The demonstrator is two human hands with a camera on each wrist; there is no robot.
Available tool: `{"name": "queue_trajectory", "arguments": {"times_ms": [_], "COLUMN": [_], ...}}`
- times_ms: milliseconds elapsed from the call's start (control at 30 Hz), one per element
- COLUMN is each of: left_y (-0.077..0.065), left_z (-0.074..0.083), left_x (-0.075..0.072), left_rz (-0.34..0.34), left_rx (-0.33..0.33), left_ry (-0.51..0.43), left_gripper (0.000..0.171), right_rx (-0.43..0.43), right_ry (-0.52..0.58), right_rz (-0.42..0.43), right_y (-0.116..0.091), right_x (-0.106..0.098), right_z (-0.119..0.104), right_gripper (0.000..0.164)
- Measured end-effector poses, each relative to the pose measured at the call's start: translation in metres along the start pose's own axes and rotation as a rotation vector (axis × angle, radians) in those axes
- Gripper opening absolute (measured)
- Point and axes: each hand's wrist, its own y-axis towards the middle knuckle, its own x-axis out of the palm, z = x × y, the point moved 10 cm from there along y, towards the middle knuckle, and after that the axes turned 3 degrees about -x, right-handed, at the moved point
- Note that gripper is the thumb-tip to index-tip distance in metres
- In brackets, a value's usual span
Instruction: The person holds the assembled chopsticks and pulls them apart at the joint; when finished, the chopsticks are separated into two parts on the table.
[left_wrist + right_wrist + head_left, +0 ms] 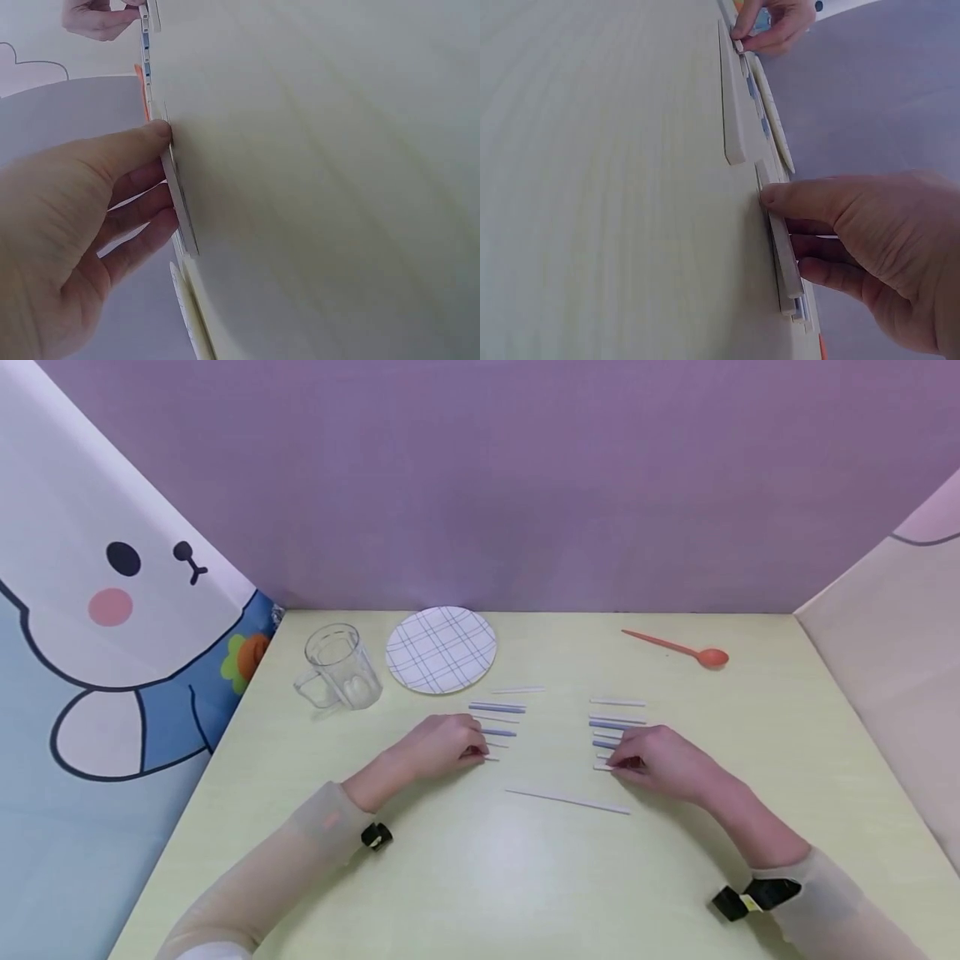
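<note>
My left hand (448, 745) pinches a thin white stick (178, 201) between thumb and fingers at the near end of the left column of sticks. At the near end of the right column, my right hand (663, 762) pinches another thin white stick (786, 255), its thumb on the near side and fingers behind. Both columns mix white and blue sticks lying crosswise in rows, such as a blue stick (498, 732) at left and a blue stick (611, 725) at right. The hands partly hide the nearest rows. A longer white stick (567, 802) lies slightly slanted closer to me.
Behind the left column lies a round white plate (442, 650) with a blue grid. A clear glass mug (343, 670) stands left of it. An orange spoon (711, 657) rests at the back right. The pale table (525, 893) meets a purple backdrop (540, 485) at its far edge.
</note>
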Motion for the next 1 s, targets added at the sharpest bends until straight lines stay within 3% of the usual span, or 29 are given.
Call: {"name": "queue_trajectory", "arguments": {"times_ms": [167,333,533,667,833,1000], "left_y": [0.006,0.017,0.03,0.037,0.041,0.044], "left_z": [0.006,0.029,0.058,0.07,0.07,0.061], "left_x": [-0.005,-0.009,0.008,0.021,0.025,0.014], "left_rz": [0.013,-0.019,-0.108,-0.156,-0.174,-0.127], "left_rx": [-0.018,0.005,0.044,0.064,0.025,-0.032], "left_ry": [0.022,-0.034,-0.08,-0.085,-0.092,-0.122], "left_gripper": [0.006,0.01,0.015,0.014,0.006,0.009], "right_rx": [0.058,0.059,0.051,0.032,0.02,0.089], "right_ry": [0.008,0.109,0.168,0.149,0.101,0.065], "right_rz": [0.017,-0.015,-0.127,-0.132,-0.056,-0.005], "right_y": [-0.001,0.003,0.011,0.015,0.021,0.029], "right_x": [0.0,0.005,0.027,0.037,0.04,0.032], "right_z": [0.001,-0.01,-0.026,-0.034,-0.045,-0.042], "right_gripper": [0.017,0.015,0.013,0.016,0.013,0.009]}}
